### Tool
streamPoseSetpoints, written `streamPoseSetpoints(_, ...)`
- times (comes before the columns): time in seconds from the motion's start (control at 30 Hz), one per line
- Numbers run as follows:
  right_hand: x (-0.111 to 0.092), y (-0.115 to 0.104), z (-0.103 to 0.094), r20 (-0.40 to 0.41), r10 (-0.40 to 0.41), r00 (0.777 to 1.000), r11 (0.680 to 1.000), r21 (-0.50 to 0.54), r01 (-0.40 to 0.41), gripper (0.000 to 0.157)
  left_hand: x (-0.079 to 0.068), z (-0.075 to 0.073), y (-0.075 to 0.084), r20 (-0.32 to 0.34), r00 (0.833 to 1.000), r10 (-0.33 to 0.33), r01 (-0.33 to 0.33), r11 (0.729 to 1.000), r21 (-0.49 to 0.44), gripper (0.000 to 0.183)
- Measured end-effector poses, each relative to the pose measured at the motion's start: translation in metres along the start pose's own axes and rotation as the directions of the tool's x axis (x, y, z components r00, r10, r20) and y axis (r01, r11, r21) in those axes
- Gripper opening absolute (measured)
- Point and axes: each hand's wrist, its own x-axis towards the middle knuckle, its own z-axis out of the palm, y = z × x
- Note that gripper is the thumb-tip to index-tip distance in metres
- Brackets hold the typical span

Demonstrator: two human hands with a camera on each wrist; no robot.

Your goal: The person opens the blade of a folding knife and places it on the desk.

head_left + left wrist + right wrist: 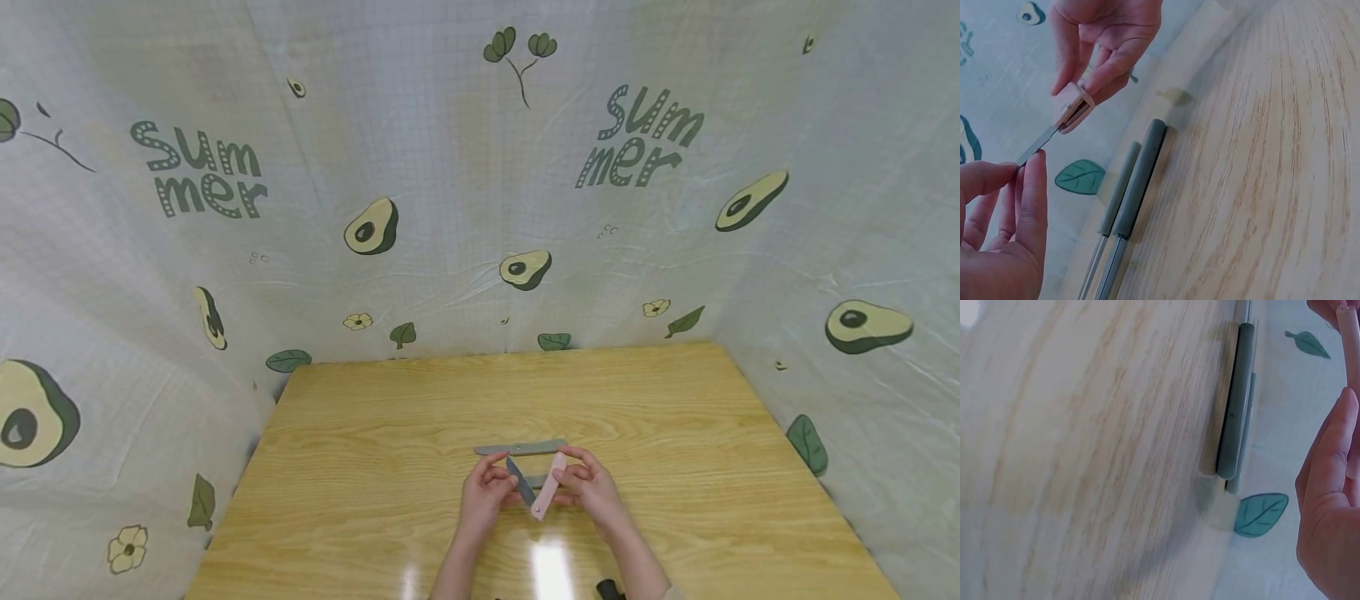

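A folding knife with a pink handle (pixel 550 492) and a dark grey blade (pixel 521 483) is held above the table, half unfolded in a V. My left hand (pixel 482 500) pinches the blade between thumb and fingers, and my right hand (pixel 597 496) grips the handle. In the left wrist view the slot in the pink handle (pixel 1071 107) shows. Beyond the hands lies an unfolded knife with a grey-green handle (pixel 542 447). A second grey-green knife (pixel 536 481) lies nearer, partly hidden behind the pink one; both handles lie side by side in the left wrist view.
The wooden table (pixel 360 450) meets a pale cloth (pixel 442 283) printed with avocados and leaves at the back and sides. A small black object (pixel 609 590) shows at the bottom edge, beside the right forearm.
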Motion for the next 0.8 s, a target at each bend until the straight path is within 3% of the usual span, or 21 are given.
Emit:
streamPoseSetpoints(0.23,-0.0012,-0.0006,-0.0002,-0.027,0.013,1.000,0.999,0.039,-0.012,0.055,-0.0022,-0.0016,-0.0015,-0.005,1.000,0.021,-0.021,1.000,-0.006,0.049)
streamPoseSetpoints(0.8,-0.0014,0.0011,0.0002,-0.096,0.033,0.995,0.996,0.086,-0.025,0.048,-0.0013,-0.0013,-0.0031,-0.096,0.995,-0.018,0.014,0.999,-0.042,0.051)
